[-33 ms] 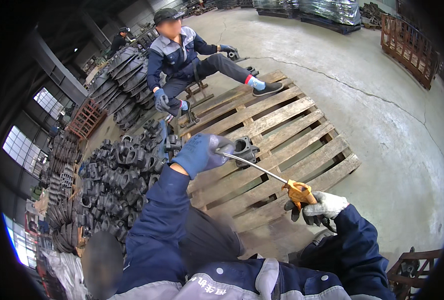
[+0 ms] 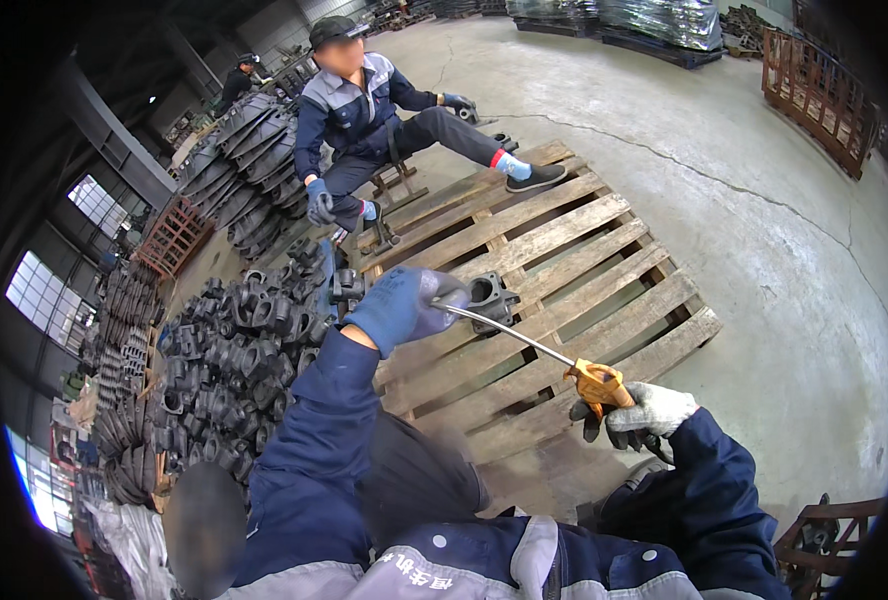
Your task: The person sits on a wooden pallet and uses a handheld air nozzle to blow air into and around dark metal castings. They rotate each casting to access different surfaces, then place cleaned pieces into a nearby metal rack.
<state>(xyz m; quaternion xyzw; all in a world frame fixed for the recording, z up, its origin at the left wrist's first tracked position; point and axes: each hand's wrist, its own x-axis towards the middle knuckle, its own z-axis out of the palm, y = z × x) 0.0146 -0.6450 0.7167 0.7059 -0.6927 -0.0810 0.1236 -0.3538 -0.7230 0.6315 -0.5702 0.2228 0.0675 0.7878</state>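
Note:
An air blow gun (image 2: 600, 387) with a yellow-orange body and a long thin metal tube slants across the view above the pallet. Its grip is in my right hand (image 2: 654, 412), in a white and dark glove with the fingers wrapped round it. My left hand (image 2: 411, 307), in a blue glove, is closed at the far end of the tube; the very tip is hidden by its fingers. Just beyond that hand a dark cast metal part (image 2: 491, 300) with a round opening sits on the wooden pallet (image 2: 564, 270).
A big heap of dark castings (image 2: 234, 365) lies left of my left arm. Across the pallet a seated co-worker (image 2: 359, 130) in gloves has one foot on its slats. Rusty metal racks (image 2: 819, 100) stand at the far right, with another rack (image 2: 829, 545) near my right elbow.

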